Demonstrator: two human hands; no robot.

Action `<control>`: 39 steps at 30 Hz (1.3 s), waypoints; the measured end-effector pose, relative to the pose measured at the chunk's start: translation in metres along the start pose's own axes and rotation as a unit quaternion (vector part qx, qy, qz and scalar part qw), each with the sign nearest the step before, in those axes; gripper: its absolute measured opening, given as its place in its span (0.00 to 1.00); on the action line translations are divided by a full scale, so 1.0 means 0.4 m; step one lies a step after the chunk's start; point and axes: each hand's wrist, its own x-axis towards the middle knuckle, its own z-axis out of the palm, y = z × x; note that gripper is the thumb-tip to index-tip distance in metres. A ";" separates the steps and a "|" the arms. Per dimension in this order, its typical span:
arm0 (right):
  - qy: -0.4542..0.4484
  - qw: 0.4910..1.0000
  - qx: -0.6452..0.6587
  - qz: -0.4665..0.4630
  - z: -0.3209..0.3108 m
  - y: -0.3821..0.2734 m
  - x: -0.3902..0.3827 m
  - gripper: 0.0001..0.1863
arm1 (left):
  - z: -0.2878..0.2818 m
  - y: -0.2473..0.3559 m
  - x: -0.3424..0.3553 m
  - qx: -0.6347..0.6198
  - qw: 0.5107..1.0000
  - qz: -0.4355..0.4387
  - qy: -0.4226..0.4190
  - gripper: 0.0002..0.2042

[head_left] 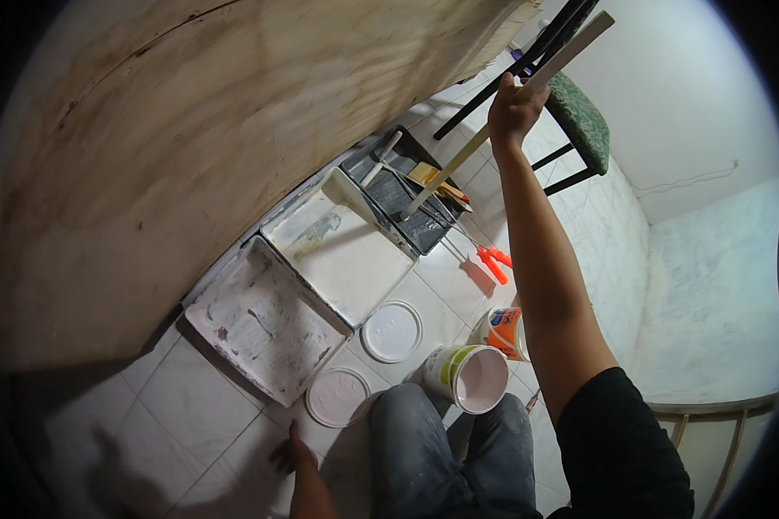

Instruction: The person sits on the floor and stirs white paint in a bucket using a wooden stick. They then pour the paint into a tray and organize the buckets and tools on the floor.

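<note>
My right hand (515, 112), its arm stretched far forward, is closed around a long, flat, pale wooden stick (467, 154). The lower end of the stick reaches down to the black paint tray (424, 232), where a paint brush (433, 179) and a roller (381, 160) lie. Low at the left, my left hand (296, 451) holds nothing, its fingers apart above the floor tiles. Closest to it are a round lid coated in pale pink (337, 398) and a paint tray with dried pinkish paint (255, 320).
Between the other trays sits one with white paint (355, 259). A white lid (392, 331), an open bucket of pale pink paint (480, 381) and an orange-labelled bucket (504, 333) stand near my knees. Red-orange handles (493, 264) lie beyond. A green-seated chair (580, 121) stands ahead.
</note>
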 end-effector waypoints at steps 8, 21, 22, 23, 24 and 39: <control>-0.113 0.991 0.055 0.055 0.009 0.059 -0.004 0.14 | 0.005 -0.014 0.016 -0.067 0.997 0.038 0.022 0.70; -0.042 0.959 0.273 -0.070 -0.234 0.059 0.114 0.13 | 0.032 -0.069 0.073 -0.224 0.947 0.232 0.006 0.76; -0.073 0.963 0.256 0.049 -0.306 -0.017 0.108 0.14 | 0.011 -0.050 0.027 -0.190 0.968 0.157 0.035 0.77; -0.093 0.927 0.338 -0.132 -0.355 0.076 0.196 0.15 | 0.011 -0.017 -0.041 -0.153 0.983 0.090 0.045 0.79; -0.089 0.940 0.319 -0.081 -0.395 0.020 0.203 0.18 | 0.008 -0.027 -0.010 -0.174 0.978 0.087 0.071 0.78; -0.157 0.911 0.379 0.046 -0.749 -0.350 0.106 0.16 | -0.016 -0.132 0.138 -0.088 0.950 0.298 0.034 0.68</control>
